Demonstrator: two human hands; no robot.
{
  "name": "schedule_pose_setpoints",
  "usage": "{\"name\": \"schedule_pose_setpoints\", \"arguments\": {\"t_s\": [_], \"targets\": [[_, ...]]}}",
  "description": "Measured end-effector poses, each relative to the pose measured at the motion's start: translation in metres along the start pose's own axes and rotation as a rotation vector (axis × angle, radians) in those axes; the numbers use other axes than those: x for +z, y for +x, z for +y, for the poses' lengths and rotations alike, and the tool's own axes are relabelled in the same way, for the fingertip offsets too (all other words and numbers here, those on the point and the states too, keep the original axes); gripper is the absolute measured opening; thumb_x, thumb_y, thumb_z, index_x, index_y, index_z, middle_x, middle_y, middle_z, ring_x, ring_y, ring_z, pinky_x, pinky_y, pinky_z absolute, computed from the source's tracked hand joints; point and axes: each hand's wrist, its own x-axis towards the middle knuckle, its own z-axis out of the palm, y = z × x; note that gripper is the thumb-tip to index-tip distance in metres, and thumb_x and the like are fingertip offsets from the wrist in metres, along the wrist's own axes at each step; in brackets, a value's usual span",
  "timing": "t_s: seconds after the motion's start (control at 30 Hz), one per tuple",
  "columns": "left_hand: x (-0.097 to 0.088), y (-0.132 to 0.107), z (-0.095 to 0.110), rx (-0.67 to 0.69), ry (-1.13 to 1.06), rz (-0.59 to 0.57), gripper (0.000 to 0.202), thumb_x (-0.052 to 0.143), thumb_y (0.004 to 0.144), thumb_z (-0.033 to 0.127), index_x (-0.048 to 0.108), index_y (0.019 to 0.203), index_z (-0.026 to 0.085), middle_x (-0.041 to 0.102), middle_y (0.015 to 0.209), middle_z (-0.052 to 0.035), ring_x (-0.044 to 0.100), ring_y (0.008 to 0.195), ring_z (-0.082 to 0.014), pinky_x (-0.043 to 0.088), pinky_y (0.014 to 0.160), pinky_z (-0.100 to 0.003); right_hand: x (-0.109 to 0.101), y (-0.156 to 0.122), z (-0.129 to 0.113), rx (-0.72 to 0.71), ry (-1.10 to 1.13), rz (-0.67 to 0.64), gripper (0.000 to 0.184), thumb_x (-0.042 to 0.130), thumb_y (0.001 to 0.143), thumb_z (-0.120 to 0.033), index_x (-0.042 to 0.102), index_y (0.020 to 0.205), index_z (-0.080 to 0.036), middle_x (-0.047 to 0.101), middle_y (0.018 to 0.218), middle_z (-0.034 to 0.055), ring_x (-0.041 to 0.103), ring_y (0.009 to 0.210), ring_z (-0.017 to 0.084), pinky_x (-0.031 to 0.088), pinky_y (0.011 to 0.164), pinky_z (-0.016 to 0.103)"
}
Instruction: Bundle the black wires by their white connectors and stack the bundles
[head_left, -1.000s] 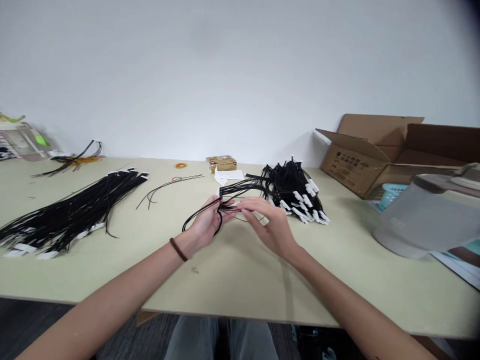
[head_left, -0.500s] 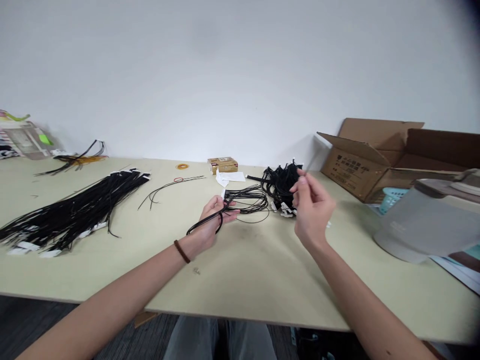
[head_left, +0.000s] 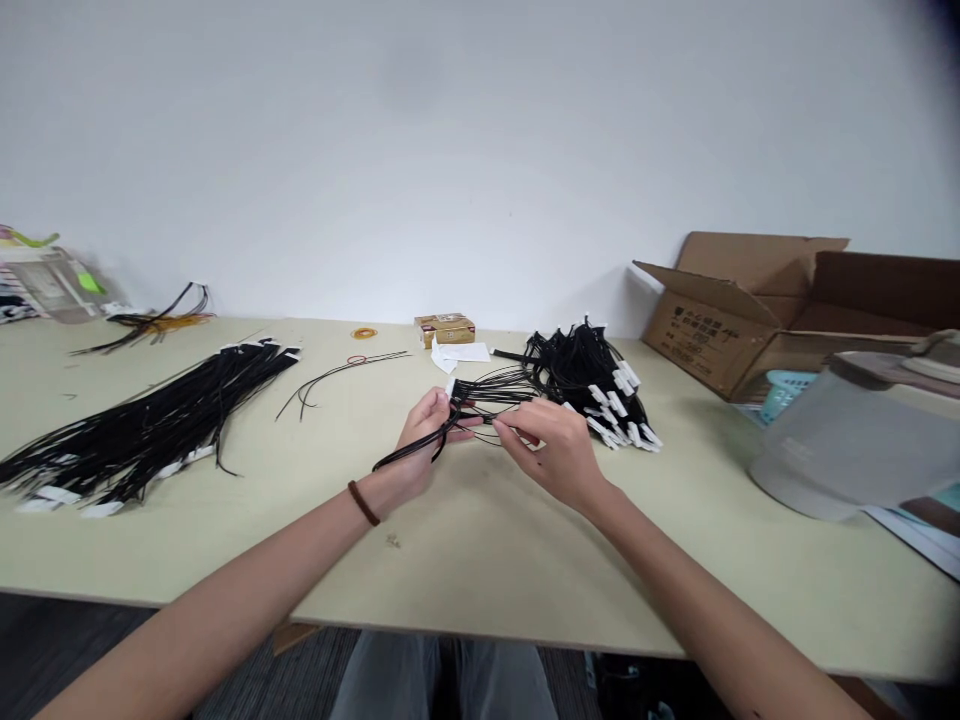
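My left hand [head_left: 424,440] is closed around a black wire harness [head_left: 491,388] near its white connector, over the middle of the table. Loops of the harness hang back over the left wrist, while loose strands fan out to the right. My right hand [head_left: 551,445] is at those strands, thumb and fingertips pinched together. One thin black strand seems to be in the pinch, though the fingers partly cover it. Just beyond the right hand lies a pile of bundled black wire harnesses [head_left: 581,365] with white connectors.
A large spread of black harnesses [head_left: 165,420] lies on the left. Loose wires [head_left: 330,378], yellow rubber bands [head_left: 364,333], a small gold box [head_left: 445,329] and white paper [head_left: 465,352] are toward the wall. On the right stand an open cardboard box [head_left: 705,345] and a grey translucent container [head_left: 840,440].
My right hand has moved left and down from beside the pile to the loose strands near my left hand. The pile's white connectors are now uncovered. My left hand stays on the harness.
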Motion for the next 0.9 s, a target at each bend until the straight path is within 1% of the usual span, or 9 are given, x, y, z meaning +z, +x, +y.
{"name": "schedule_pose_setpoints", "arguments": {"t_s": [0.1, 0.23, 0.57, 0.7, 0.8, 0.9], "targets": [[0.0015, -0.0004, 0.0002, -0.005, 0.028, 0.000, 0.027, 0.054, 0.077, 0.044, 0.045, 0.076, 0.018, 0.058, 0.087, -0.0013, 0.062, 0.077, -0.0164, 0.048, 0.068, -0.029, 0.0010, -0.0003, 0.0001, 0.008, -0.002, -0.012, 0.021, 0.047, 0.084, -0.022, 0.059, 0.068, -0.017, 0.047, 0.053, -0.0027, 0.038, 0.054, 0.008, 0.029, 0.054, 0.022], [0.0013, 0.0006, -0.0009, 0.005, 0.040, 0.001, 0.026, 0.053, 0.078, 0.043, 0.043, 0.075, 0.018, 0.053, 0.077, 0.0016, 0.061, 0.075, -0.0151, 0.048, 0.067, -0.028, 0.0023, -0.0007, 0.0006, -0.009, -0.003, -0.021, 0.021, 0.047, 0.084, -0.021, 0.059, 0.067, -0.018, 0.046, 0.053, -0.0028, 0.037, 0.054, 0.009, 0.029, 0.054, 0.022], [0.0000, 0.0009, -0.0023, 0.031, 0.054, -0.028, 0.026, 0.051, 0.079, 0.043, 0.042, 0.073, 0.019, 0.049, 0.072, 0.0029, 0.059, 0.072, -0.0140, 0.047, 0.067, -0.027, 0.0021, -0.0009, 0.0006, -0.014, -0.042, -0.058, 0.025, 0.043, 0.086, -0.021, 0.055, 0.064, -0.017, 0.046, 0.054, -0.0024, 0.037, 0.055, 0.009, 0.027, 0.055, 0.022], [0.0001, 0.0006, -0.0022, 0.022, 0.057, -0.024, 0.027, 0.051, 0.079, 0.042, 0.041, 0.073, 0.019, 0.050, 0.076, 0.0025, 0.059, 0.072, -0.0134, 0.048, 0.068, -0.027, 0.0028, -0.0008, 0.0005, -0.059, -0.123, -0.034, 0.025, 0.045, 0.084, -0.019, 0.054, 0.061, -0.017, 0.049, 0.053, -0.0022, 0.037, 0.054, 0.009, 0.025, 0.054, 0.022], [0.0002, 0.0006, -0.0020, 0.026, 0.070, -0.017, 0.026, 0.050, 0.080, 0.042, 0.041, 0.073, 0.019, 0.050, 0.076, 0.0022, 0.059, 0.073, -0.0138, 0.048, 0.068, -0.028, 0.0033, -0.0011, 0.0012, -0.109, -0.198, -0.010, 0.021, 0.048, 0.082, -0.018, 0.056, 0.062, -0.017, 0.052, 0.054, -0.0020, 0.038, 0.055, 0.009, 0.025, 0.054, 0.022], [0.0003, 0.0006, -0.0015, 0.018, 0.079, -0.016, 0.026, 0.050, 0.080, 0.042, 0.041, 0.073, 0.019, 0.050, 0.076, 0.0020, 0.059, 0.074, -0.0140, 0.048, 0.068, -0.028, 0.0036, -0.0018, 0.0022, -0.152, -0.261, -0.001, 0.021, 0.049, 0.081, -0.017, 0.056, 0.062, -0.018, 0.052, 0.054, -0.0022, 0.037, 0.055, 0.010, 0.024, 0.054, 0.023]]}}
